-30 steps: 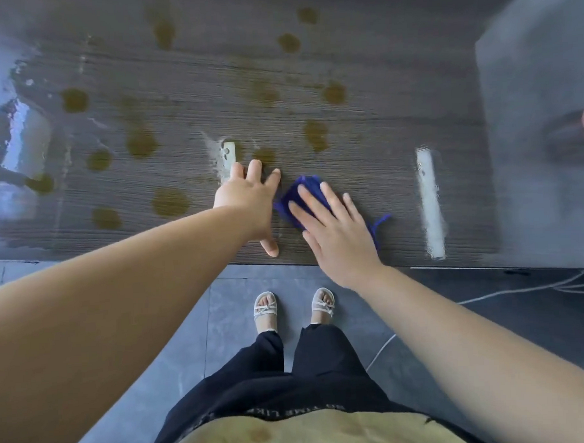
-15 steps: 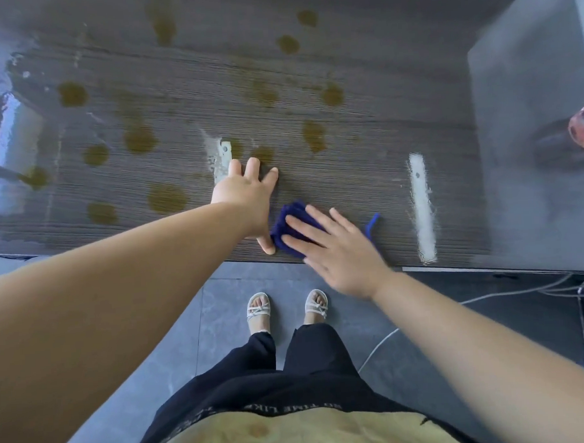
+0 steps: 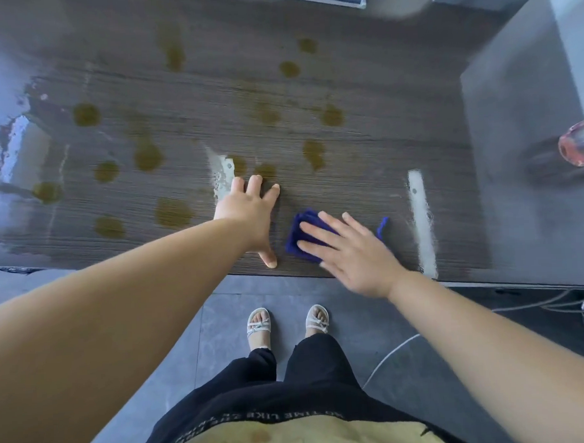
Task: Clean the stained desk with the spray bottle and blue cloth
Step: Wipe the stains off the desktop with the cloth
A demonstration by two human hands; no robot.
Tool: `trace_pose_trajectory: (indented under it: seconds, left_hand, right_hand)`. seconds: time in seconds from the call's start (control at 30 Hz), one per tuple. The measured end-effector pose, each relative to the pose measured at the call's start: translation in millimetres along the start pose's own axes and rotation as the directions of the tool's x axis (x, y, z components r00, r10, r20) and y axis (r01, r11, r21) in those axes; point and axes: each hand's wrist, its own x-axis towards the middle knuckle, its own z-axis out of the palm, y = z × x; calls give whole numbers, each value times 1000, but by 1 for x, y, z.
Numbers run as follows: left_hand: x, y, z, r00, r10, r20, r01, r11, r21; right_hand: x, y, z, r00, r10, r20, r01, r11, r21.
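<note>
The dark wood-grain desk [image 3: 364,144] carries several olive-brown stains [image 3: 149,157] across its left and middle. A folded blue cloth [image 3: 299,232] lies near the front edge. My right hand [image 3: 355,253] presses flat on the cloth, fingers spread, covering most of it. My left hand [image 3: 250,213] rests flat on the bare desk just left of the cloth, fingers apart and holding nothing. A pink translucent object [image 3: 580,141], possibly the spray bottle, shows at the right edge, cut off by the frame.
A raised grey surface [image 3: 520,117] borders the desk on the right. Bright window glare lies on the desk's left part [image 3: 16,146]. A pale strip [image 3: 421,222] marks the desk right of the cloth. Cables [image 3: 555,302] run on the grey floor under the desk's right end.
My right hand has slid the cloth back toward the front edge and slightly rightward, away from my left hand. My left hand stays planted. The view has tilted, showing more of the desk's far side.
</note>
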Motion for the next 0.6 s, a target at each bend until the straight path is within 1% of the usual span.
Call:
trace_pose_trajectory:
  seconds: [0.03,0.07,0.1,0.13,0.17,0.2,0.23,0.27,0.3,0.33,0.37,0.4,0.43,0.47,0.5,0.53,0.57,0.6]
  left_hand:
    - [0,0,0,1000,1,2,-1,1000,-9]
    - [0,-1,0,1000,2,5,-2,1000,-14]
    - [0,0,1,1000,1,8,-1,1000,-17]
    - [1,0,0,1000,-4,8,4,1000,-15]
    - [1,0,0,1000,-7,7,7,1000,-12]
    - [2,0,0,1000,-10,8,10,1000,-14]
    - [2,0,-1,1000,-12,9,12,1000,-19]
    - [1,0,0,1000,-15,11,15,1000,-25]
    - [1,0,0,1000,-19,11,19,999,-28]
    - [1,0,-1,1000,-20,11,20,999,-26]
    - [1,0,0,1000,-16,11,16,1000,-25]
    - [1,1,0,1000,-12,10,13,1000,-27]
    - [1,0,1,1000,-10,8,10,999,-31]
    - [2,-1,2,1000,-9,6,9,999,-34]
    - [2,-1,2,1000,-7,5,7,999,-37]
    - [2,-3,3,1000,-5,8,6,999,-40]
    - [3,-3,3,1000,-3,12,4,999,-42]
    - [3,-4,3,1000,-3,14,4,999,-43]
  right_hand:
    - [-4,19,-1,1000,25,-18,-26,999,-24]
    - [-5,36,-2,992,122,-31,-123,992,-36]
    - [-2,49,-5,958,285,-26,-286,958,-10]
    - [6,56,-8,878,477,-28,-476,878,45]
    - [19,56,-9,752,658,-52,-651,752,103]
    - [36,50,-9,598,800,-53,-786,598,157]
    - [52,38,-10,480,877,-40,-859,478,181]
    - [66,24,-11,444,895,-25,-880,442,174]
    - [74,10,-9,503,864,-20,-852,500,157]
    - [77,0,-8,622,782,-15,-773,618,146]
    - [71,-6,-7,759,651,-7,-644,753,137]
    - [60,-5,-7,870,493,4,-490,865,106]
    - [49,4,-7,935,354,12,-354,933,67]
    - [38,19,-8,962,272,30,-273,961,32]
    - [29,36,-8,964,265,38,-265,964,1]
    - [24,54,-9,944,328,33,-328,945,-14]
    - [21,69,-10,896,442,37,-443,896,7]
    - [25,78,-11,815,578,44,-579,813,55]
